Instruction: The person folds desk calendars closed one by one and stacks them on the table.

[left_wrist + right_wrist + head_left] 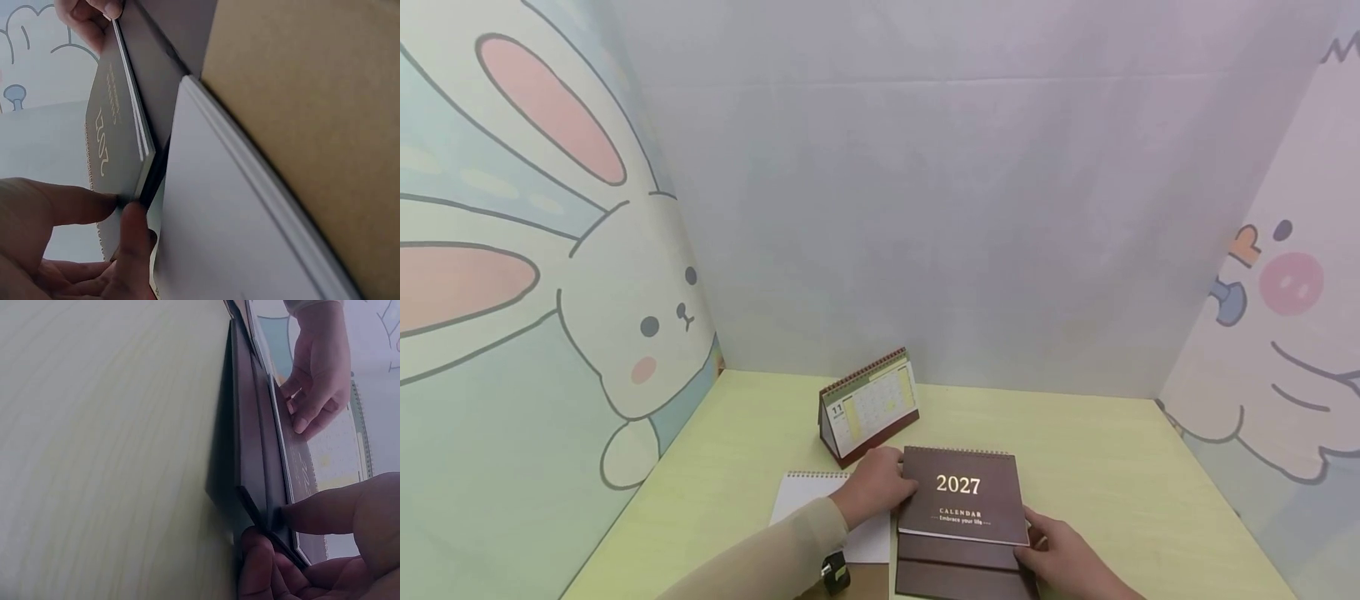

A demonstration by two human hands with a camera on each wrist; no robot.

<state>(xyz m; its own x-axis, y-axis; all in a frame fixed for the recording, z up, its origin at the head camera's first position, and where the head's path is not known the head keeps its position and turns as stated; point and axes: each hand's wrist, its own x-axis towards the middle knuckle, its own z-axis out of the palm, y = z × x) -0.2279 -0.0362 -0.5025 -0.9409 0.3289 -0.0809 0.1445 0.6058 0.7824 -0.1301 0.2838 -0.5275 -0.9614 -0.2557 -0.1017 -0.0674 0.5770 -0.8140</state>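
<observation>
While both hands reach in from the near side, the head view shows a dark brown 2027 calendar point(962, 502) at the near part of the pale yellow counter point(1097, 467), its cover lying short of the brown base board point(958, 577) that juts out toward the person. The left hand point(874, 483) holds the calendar's left edge; the right hand point(1066, 552) grips its right side, low down. A white-paged pad point(805, 492) lies just left of it, partly under the left arm, and an upright desk calendar point(874, 407) stands behind. In the left wrist view, the left thumb and fingers pinch the calendar's edge, close beside the white pages. In the right wrist view, the right thumb presses the board from above, fingers curled beneath.
</observation>
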